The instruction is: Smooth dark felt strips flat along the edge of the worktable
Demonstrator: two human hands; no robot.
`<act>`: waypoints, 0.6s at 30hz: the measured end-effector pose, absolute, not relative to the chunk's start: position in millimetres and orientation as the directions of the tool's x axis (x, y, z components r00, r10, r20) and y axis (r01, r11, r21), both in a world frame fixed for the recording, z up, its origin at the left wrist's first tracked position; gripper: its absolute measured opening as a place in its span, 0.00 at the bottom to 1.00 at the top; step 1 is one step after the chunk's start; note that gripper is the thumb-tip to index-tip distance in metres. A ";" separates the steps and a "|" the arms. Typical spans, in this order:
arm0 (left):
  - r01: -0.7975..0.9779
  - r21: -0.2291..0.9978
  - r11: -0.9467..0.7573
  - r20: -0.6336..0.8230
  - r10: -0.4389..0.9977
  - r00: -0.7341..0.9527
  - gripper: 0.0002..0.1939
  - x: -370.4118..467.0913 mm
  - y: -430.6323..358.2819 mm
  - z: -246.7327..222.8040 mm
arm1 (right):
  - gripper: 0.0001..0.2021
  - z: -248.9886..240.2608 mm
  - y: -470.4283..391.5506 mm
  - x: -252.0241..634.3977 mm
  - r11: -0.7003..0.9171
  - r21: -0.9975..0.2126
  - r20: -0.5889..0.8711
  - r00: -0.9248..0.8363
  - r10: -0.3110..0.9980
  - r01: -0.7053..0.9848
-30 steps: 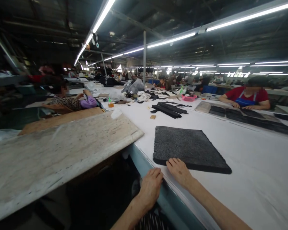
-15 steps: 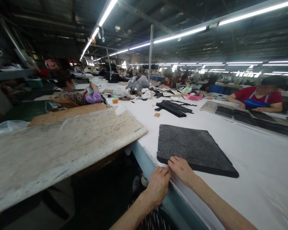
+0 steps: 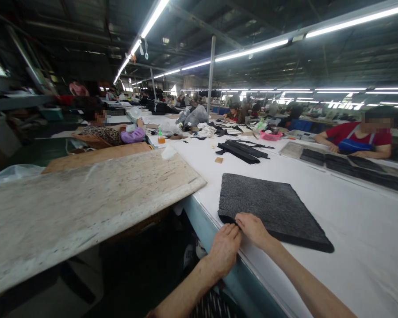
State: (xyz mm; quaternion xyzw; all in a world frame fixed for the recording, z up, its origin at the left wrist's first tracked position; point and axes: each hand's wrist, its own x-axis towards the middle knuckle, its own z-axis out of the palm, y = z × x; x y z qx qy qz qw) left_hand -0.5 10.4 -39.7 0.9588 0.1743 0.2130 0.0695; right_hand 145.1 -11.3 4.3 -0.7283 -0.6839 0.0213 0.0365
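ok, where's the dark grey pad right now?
Head view, right of centre: the dark grey pad lies on the white table, near edge at the right hand, black strips beyond.

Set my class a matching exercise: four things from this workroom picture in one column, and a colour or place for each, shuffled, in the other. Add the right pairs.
Things
1. Dark textured piece
2. Basket
3. Bottle
4. Small block

Colours and places
A. Orange, with a green top
B. Tan, near the black strips
C. On the white tabletop, with the right hand at its near edge
D. Bright pink

Right pairs: 1-C, 2-D, 3-A, 4-B
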 end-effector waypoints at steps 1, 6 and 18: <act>0.335 0.195 -0.922 0.376 0.386 0.843 0.20 2.6 12.8 -41.9 | 0.14 3.0 -11.2 143.9 -0.073 -0.097 0.020 0.076 0.997 0.993; 0.497 0.168 -0.851 0.309 0.524 0.794 0.19 9.7 16.4 -50.7 | 0.12 -6.8 -13.0 128.3 -0.160 -0.224 0.063 0.179 0.982 0.961; 0.563 0.095 -0.821 0.050 0.569 0.821 0.30 2.3 24.1 -27.6 | 0.10 -20.6 -40.3 233.8 -0.202 -0.958 0.036 0.788 0.615 0.201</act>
